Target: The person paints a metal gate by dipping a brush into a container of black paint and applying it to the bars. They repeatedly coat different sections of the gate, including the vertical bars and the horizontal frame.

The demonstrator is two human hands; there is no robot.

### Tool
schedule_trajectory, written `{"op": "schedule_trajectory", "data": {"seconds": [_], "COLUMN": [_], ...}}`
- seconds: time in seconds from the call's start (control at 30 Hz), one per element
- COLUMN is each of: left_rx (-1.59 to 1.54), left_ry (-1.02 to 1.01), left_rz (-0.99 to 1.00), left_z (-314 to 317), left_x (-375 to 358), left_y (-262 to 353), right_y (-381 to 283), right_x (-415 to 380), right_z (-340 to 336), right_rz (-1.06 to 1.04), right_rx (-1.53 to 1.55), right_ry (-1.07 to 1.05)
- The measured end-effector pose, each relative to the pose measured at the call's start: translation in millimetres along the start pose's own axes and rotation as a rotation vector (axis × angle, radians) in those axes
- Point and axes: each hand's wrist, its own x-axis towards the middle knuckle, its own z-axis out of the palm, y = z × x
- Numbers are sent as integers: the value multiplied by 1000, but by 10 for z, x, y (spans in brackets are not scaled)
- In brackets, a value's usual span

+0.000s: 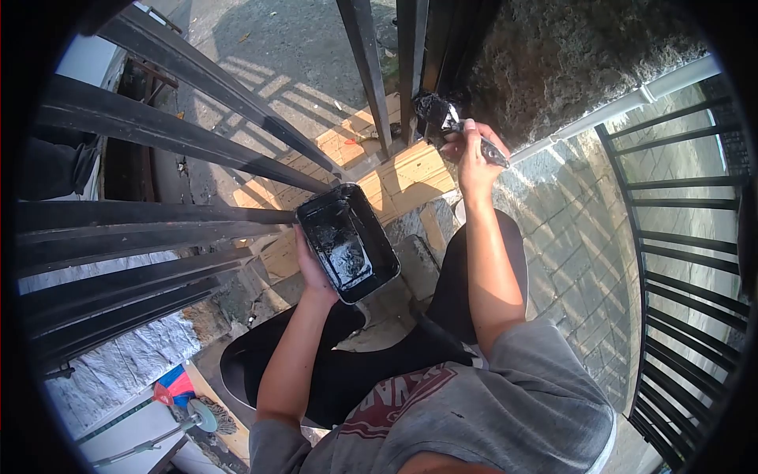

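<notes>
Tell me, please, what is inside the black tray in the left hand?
The tray in the left hand holds glossy black paint, spread thin over its floor. The paint covers the floor itself.

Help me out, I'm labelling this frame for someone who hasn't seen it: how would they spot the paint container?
Start at the black metal railing on the left and follow its bars down to the person's left hand. That hand holds up a rectangular tray, black and glossy with wet paint inside. Unlike the brush in the right hand, it is wide and open-topped.
</notes>
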Motion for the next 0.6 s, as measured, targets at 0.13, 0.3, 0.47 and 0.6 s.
{"op": "schedule_trajectory", "data": {"seconds": [0.13, 0.3, 0.47, 0.6], "left_rx": [32, 84, 110, 126], "left_ry": [4, 45, 2, -29], "left_rz": [-15, -41, -75, -89], "left_z": [-16, -51, -7, -37], "left_x": [14, 81, 110, 150], "left_y": [-26, -88, -135, -140], "right_y": [56, 556, 499, -290], "right_x": [-38, 131, 202, 152], "right_z": [-4, -68, 153, 119], "right_rz": [-37, 171, 89, 25], "right_rx": [52, -387, -281, 141], "right_ry": [8, -72, -82, -74]}}
